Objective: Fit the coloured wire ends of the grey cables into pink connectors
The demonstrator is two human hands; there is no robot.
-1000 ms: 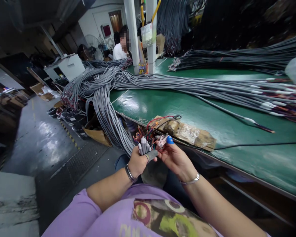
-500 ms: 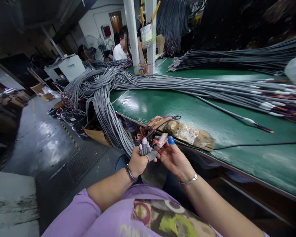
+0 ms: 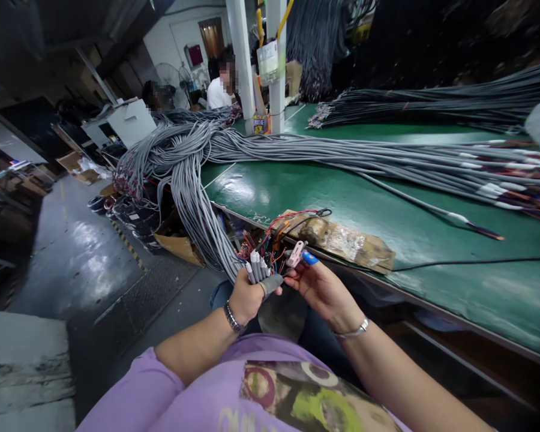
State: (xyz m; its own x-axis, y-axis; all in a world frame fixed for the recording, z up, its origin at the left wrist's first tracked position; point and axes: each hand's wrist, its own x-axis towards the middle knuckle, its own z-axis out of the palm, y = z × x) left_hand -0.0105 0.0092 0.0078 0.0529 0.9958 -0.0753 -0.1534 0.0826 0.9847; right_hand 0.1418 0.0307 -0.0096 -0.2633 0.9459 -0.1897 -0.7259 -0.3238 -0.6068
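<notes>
My left hand [image 3: 248,299] is closed round a bunch of grey cables [image 3: 256,264] with white-sleeved ends, and coloured inner wires [image 3: 248,243] fan out beyond them. A grey cover is on its thumb. To the right, my right hand [image 3: 324,294] is closed, pinching a small pale-pink clip-like piece [image 3: 296,254] between thumb and fingers, close to the loose wire ends. Blue tape [image 3: 309,258] wraps its thumb tip. Whether a wire is inside the pink piece I cannot tell.
A green-topped table [image 3: 288,186] carries a long bundle of grey cables [image 3: 324,150], which also drapes over its left end. At the near edge lies a taped cardboard-like block [image 3: 351,243] with wires. A person in white [image 3: 218,94] is behind a post [image 3: 276,84].
My left hand and its cables have shifted slightly left, farther from my right hand. The pink piece has turned and shows its slotted side.
</notes>
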